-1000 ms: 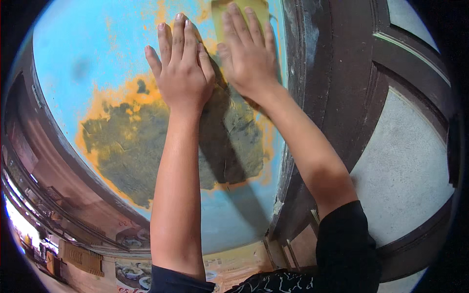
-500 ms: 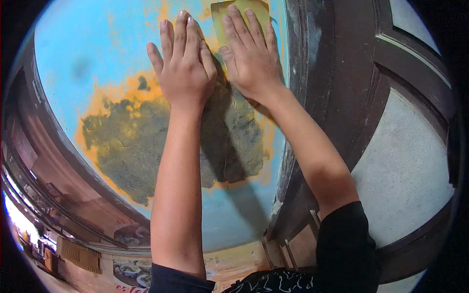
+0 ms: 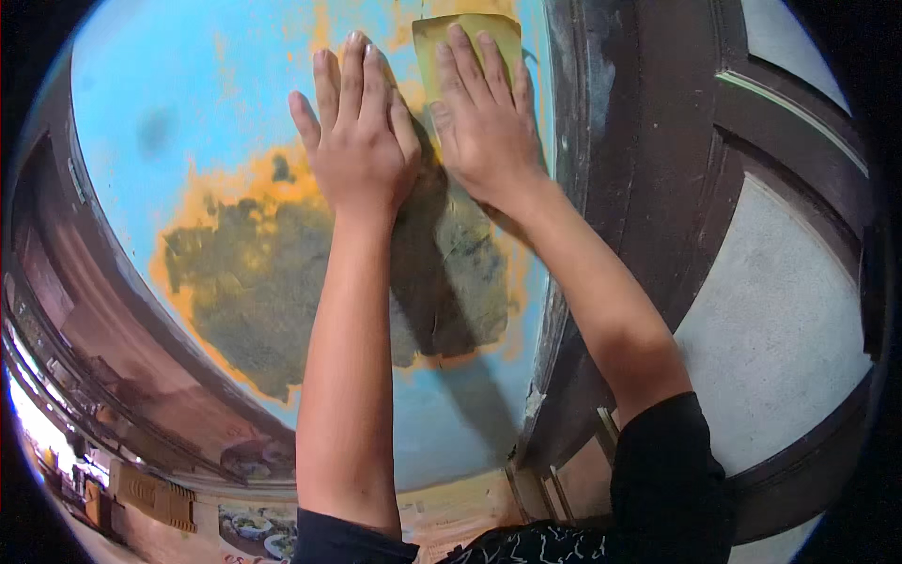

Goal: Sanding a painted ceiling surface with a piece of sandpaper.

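My right hand point(image 3: 493, 136) lies flat on a yellowish sheet of sandpaper point(image 3: 434, 47), pressing it against a blue wall point(image 3: 141, 85) near its right edge. The fingers are stretched out, slightly apart, and the sheet's top shows above their tips. To its left, my left hand point(image 3: 362, 150) rests palm down on the wall with its fingers extended and nothing visible in it. Below both hands is a large rough grey patch point(image 3: 272, 282) edged in orange where the paint is gone. My forearms and their shadow cover part of this patch.
A dark wooden frame point(image 3: 601, 188) borders the wall on the right, beside a door with pale panels point(image 3: 770, 320). Another dark frame point(image 3: 122, 263) curves along the left. Beneath the wall are a printed picture point(image 3: 258, 526) and narrow wooden strips point(image 3: 554, 493).
The whole view has shifted slightly, so wall, hands and sheet sit a little lower in the picture. Both hands and the sandpaper keep nearly the same place on the wall.
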Available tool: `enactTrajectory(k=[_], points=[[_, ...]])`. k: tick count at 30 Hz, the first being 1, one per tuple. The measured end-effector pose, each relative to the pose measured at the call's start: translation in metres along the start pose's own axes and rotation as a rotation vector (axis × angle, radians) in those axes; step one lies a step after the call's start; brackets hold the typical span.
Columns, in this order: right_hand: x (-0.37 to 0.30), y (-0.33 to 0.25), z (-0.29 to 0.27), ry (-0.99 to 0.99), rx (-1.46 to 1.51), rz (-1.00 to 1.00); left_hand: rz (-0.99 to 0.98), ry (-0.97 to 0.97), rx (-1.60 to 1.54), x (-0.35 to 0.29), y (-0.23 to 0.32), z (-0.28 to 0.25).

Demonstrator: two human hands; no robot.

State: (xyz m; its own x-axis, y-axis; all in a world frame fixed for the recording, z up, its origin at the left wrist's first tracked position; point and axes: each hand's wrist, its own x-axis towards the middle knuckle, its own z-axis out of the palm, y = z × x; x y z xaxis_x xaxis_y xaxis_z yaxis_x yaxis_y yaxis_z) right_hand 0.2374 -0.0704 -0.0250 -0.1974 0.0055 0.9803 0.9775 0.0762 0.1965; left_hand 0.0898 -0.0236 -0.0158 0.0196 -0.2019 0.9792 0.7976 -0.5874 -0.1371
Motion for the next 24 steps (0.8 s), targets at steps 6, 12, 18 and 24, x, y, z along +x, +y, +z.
enactTrajectory(k=[6,12,18,24], points=[[0.029,0.025,0.003,0.125,0.067,-0.032,-0.022,-0.050,0.014,-0.001,0.003,-0.002],[-0.003,0.016,0.000,0.061,0.006,0.060,-0.009,-0.019,0.016,-0.001,0.001,-0.001],[0.000,-0.009,0.003,-0.040,0.023,-0.054,-0.025,-0.018,0.006,-0.001,0.001,-0.002],[0.043,0.021,-0.020,-0.224,0.035,-0.018,0.001,0.005,-0.031,-0.001,-0.001,-0.001]])
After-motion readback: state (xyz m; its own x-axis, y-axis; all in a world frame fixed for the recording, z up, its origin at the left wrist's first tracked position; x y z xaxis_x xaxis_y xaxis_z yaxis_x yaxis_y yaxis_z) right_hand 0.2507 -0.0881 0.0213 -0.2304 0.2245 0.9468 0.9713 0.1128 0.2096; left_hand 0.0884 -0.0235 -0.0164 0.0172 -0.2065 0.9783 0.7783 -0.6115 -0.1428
